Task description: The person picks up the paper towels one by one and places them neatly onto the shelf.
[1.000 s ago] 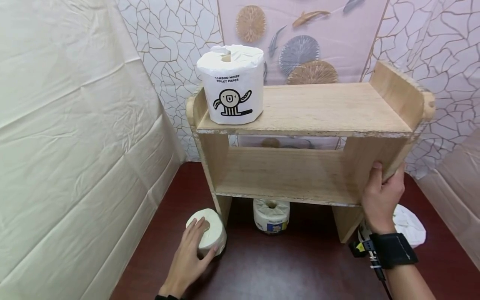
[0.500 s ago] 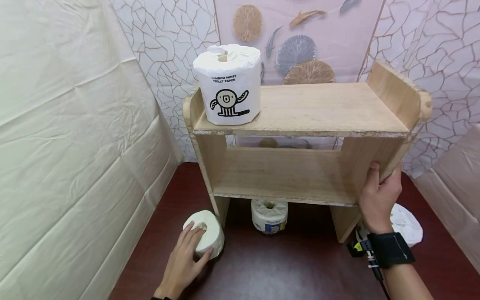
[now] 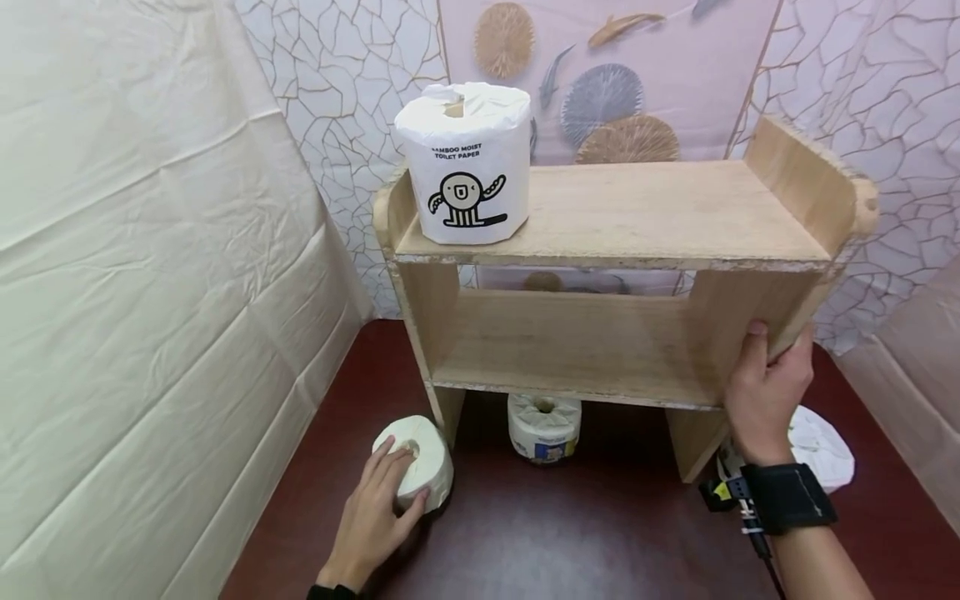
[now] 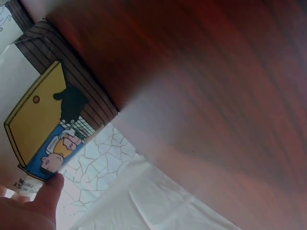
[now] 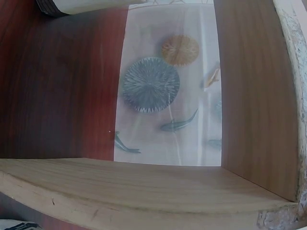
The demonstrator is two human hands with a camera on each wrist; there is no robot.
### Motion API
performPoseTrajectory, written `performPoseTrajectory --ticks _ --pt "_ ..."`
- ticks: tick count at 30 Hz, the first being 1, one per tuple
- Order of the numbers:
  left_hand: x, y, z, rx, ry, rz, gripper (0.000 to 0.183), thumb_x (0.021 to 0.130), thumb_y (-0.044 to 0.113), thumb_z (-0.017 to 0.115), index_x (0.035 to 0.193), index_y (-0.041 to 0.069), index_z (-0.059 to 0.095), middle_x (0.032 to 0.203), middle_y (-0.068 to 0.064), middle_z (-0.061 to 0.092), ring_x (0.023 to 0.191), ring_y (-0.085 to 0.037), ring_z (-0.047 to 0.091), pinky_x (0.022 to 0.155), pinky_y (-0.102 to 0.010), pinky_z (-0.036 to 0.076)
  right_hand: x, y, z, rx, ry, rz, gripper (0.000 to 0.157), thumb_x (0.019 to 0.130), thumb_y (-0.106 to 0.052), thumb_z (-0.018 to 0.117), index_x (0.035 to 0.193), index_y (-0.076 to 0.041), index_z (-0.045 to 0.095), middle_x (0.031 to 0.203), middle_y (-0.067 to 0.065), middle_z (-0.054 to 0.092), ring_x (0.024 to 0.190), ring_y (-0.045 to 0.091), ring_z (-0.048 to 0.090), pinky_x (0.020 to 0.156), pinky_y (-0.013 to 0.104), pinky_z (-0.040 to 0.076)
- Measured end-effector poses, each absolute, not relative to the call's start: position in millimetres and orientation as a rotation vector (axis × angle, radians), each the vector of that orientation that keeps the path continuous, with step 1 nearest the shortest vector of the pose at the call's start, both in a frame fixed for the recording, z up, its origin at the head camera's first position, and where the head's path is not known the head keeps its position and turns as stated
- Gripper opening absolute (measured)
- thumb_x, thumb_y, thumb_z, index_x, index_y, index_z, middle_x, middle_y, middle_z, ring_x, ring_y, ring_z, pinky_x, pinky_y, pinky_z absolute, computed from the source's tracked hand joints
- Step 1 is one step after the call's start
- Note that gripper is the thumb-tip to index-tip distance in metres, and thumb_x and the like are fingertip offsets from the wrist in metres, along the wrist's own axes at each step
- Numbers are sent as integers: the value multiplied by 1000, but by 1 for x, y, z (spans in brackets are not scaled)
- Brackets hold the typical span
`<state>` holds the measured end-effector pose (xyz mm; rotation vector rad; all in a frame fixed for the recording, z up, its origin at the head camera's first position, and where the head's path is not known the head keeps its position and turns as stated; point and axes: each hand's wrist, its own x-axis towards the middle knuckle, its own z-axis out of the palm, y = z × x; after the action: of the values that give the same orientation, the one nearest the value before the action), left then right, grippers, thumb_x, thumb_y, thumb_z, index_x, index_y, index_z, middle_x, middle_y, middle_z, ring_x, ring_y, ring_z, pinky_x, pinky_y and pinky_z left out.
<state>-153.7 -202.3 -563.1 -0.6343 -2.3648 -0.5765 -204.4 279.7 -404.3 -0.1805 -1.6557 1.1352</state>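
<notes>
The left hand [image 3: 371, 504] was down on the near-left roll [image 3: 427, 462], which stood on the table [image 3: 555, 533] just beside the shelf's left foot; whether the two touched I couldn't tell. Its fingers lay bent over the top, tips by the hole, with the thumb against the near side. That gap was about as wide as the roll needed, and I took it for a light hold rather than a squeeze.

The right hand [image 3: 768, 392] was closed much tighter on the shelf [image 3: 581, 346], thumb on the inner face of the right panel, the other fingers wrapped round the edge. It had likely been set there to steady the frame, which sat a little askew; whether every foot rested on the table was unclear.

The top roll [image 3: 465, 175] stood upright at the left end of the upper board, where the raised side probably guarded it from slipping off. The middle roll [image 3: 543, 437] sat under the lower board, well sheltered, and the right roll [image 3: 825, 454] lay outside the right panel, partly behind the wrist.
</notes>
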Motion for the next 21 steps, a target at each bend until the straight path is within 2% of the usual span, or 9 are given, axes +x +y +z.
performPoseTrajectory --ticks 5,12,21 --pt "-150 -197 -561 -591 -2382 -587 50 84 26 80 129 7 69 139 -5 65 143 -35 50 96 -52 56 -204 281 -403 -151 -1661 1122 39 107 -25 56 145 -19 60 115 -19 57 109 4 58 91 19 42" --pt "-142 -196 -562 -543 -2371 -575 48 83 26 79 127 6 69 138 -4 67 140 -35 53 98 -51 54 -205 276 -404 -218 -1664 1134 38 107 -20 55 143 -10 60 115 -15 58 108 1 57 93 18 40" --pt "-137 -195 -558 -555 -2341 -557 48 83 27 77 127 8 70 139 -3 67 140 -33 54 98 -50 54 -203 280 -404 -137 -1633 1131 34 105 -22 58 138 -16 65 109 -24 57 105 2 58 91 19 41"
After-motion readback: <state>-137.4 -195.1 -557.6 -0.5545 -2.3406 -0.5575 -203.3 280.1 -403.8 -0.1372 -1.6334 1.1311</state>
